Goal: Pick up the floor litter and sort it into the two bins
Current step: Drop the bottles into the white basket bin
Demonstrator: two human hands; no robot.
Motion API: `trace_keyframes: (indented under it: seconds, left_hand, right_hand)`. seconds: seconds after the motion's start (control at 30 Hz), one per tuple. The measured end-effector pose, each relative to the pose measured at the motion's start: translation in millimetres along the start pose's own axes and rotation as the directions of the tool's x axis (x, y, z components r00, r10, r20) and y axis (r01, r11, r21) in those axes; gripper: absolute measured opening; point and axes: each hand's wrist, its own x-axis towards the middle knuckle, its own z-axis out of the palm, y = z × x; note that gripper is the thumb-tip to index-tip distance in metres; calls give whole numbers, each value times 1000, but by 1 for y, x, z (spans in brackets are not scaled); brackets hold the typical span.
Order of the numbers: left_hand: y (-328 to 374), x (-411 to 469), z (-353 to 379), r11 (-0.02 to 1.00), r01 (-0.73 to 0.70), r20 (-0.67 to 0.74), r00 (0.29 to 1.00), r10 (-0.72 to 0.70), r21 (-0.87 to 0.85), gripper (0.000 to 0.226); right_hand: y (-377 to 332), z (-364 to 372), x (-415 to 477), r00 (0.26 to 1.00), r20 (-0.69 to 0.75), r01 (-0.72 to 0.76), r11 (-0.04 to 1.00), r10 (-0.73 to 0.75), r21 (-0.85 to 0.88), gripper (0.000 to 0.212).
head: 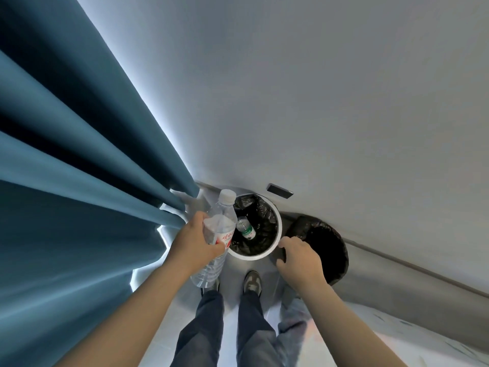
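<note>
White wall (317, 88) fills top and right. Blue curtain (66, 181) hangs in folds down the left. Person stands on pale floor (235, 268), dark trousers (251, 327), grey shoe (252, 283) pointing at the bins.

Two bins against the wall base, side by side. Dark bin (344, 263) on the right, black liner. White bin (251, 257) left of it, black liner, one small bottle with green label (246, 229) lying inside.

Left hand (195, 242) grips a clear plastic bottle (219, 223) around its middle, over the red-and-white label. White cap (227, 196) points up and away. The bottle is tilted, just at the white bin's left rim, not inside.

Right hand (299, 258) is seen from the back, fingers curled down, over the gap between the bins. Something dark under the fingertips; cannot tell if it is held.

Small dark plate (280, 191) low on the wall behind the bins.
</note>
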Motion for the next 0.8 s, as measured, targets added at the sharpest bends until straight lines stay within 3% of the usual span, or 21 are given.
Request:
trace_keyframes:
  seconds: [0.17, 0.57, 0.7, 0.8]
  left_hand:
    - [19, 5, 2, 996, -49, 14, 999, 48, 73, 57]
    - [52, 46, 42, 995, -95, 156, 983, 100, -42, 72]
    - [48, 49, 47, 988, -93, 178, 982, 70, 125, 57]
    - [44, 43, 44, 936, -174, 228, 968, 105, 308, 50]
  right_hand:
    - [13, -10, -12, 998, 62, 8, 990, 1, -142, 34]
    - [38, -17, -24, 994, 59, -85, 995, 88, -53, 33]
    - [39, -19, -24, 995, 52, -86, 995, 88, -44, 32]
    - [37, -23, -23, 996, 49, -73, 996, 76, -54, 32]
